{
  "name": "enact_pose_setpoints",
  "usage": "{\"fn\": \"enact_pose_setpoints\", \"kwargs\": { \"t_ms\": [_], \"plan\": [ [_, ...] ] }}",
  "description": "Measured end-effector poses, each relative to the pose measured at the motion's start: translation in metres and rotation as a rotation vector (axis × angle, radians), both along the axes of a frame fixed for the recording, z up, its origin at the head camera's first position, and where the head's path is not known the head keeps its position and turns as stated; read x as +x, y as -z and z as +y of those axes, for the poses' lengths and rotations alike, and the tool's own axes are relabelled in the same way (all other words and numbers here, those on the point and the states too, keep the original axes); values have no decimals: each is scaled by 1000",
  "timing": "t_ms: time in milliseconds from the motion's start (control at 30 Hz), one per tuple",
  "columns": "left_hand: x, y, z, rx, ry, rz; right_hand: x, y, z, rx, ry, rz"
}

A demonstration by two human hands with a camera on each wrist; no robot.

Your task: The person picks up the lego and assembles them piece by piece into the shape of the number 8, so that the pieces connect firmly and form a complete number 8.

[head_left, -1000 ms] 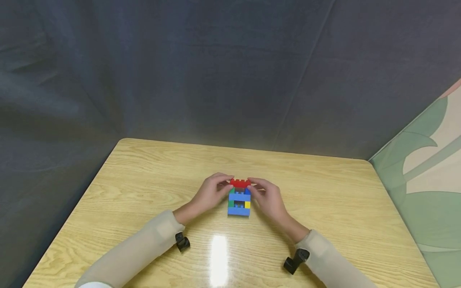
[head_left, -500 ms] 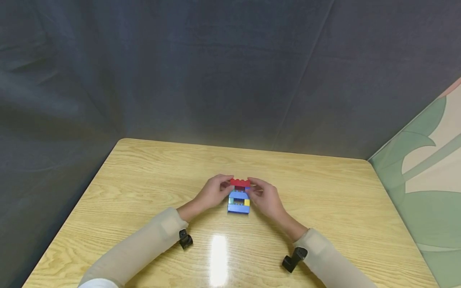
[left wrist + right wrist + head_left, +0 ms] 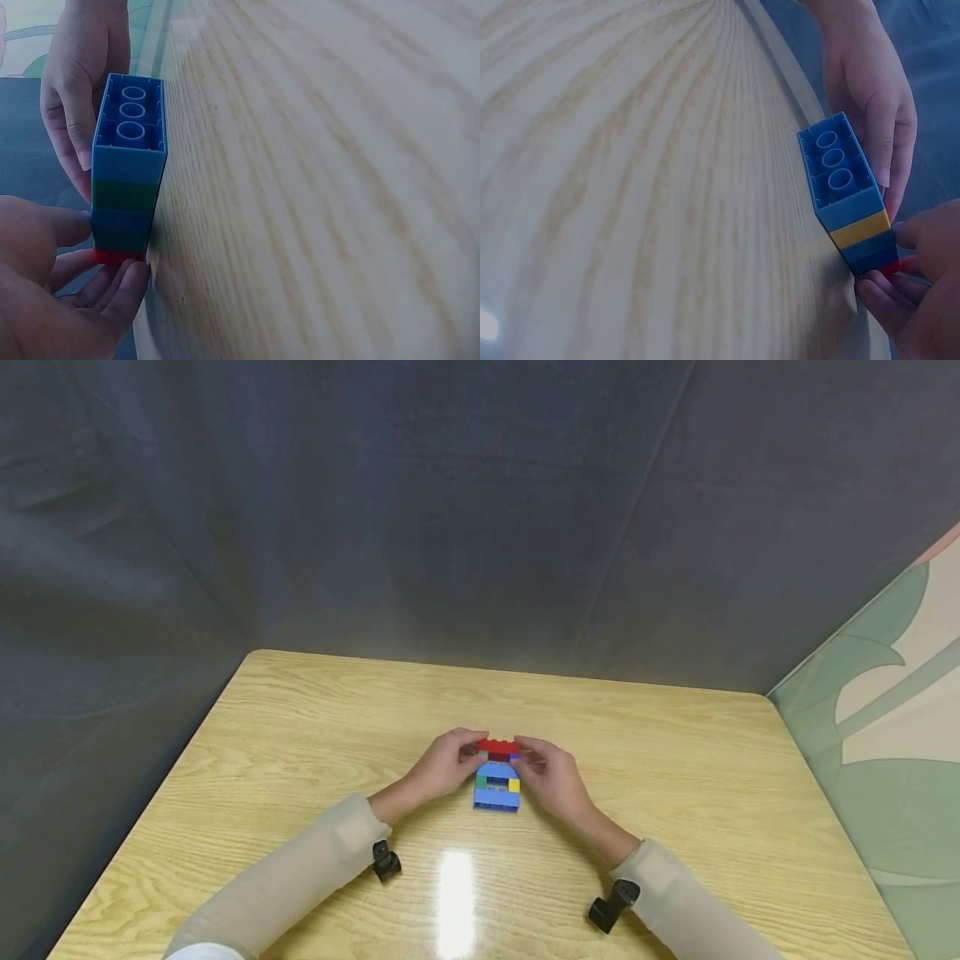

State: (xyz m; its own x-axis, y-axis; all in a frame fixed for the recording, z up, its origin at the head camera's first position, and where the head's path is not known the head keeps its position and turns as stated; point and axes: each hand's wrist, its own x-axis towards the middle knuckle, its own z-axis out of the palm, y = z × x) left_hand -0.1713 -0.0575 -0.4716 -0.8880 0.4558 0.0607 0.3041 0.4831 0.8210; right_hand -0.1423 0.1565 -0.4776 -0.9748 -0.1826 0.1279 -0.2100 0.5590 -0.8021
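A stack of toy building bricks (image 3: 497, 797) lies on its side, or nearly so, with the hollow underside of its blue end brick (image 3: 133, 112) towards me. A red brick (image 3: 499, 747) forms the far end, above another blue brick (image 3: 497, 771). Small green (image 3: 481, 782) and yellow (image 3: 513, 785) bricks sit between the blue ones, leaving gaps in the middle. My left hand (image 3: 442, 762) pinches the stack's left side near the red end. On the right side, my right hand (image 3: 555, 777) pinches it at the same level. Some fingertips are hidden behind the bricks.
The wooden table (image 3: 337, 710) spreads around the hands, with its far edge beyond them. A dark curtain (image 3: 480, 518) hangs behind the table. A patterned panel (image 3: 900, 760) stands along the right side. Black wrist cameras (image 3: 386, 862) sit on both sleeves.
The brick stack has tilted in my hands: the near blue brick's hollow underside now shows, and the red brick's studs show less. Both hands keep their hold, with only slight shifts.
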Motion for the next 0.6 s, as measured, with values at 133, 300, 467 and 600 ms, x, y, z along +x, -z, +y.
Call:
{"fn": "enact_pose_setpoints", "kwargs": {
  "t_ms": [133, 300, 467, 600],
  "plan": [
    [0, 0, -1, 2, -2, -2, -1, 1, -1, -12, -8, 15],
    [-1, 1, -5, 9, -1, -18, -1, 1, -1, -19, -18, 10],
    [-4, -2, -12, 15, -10, -24, -2, -6, 7, 24, -37, 12],
    [-7, -12, -23, 1, -15, -12, -8, -20, 23, 58, -55, 41]
  ]
}}
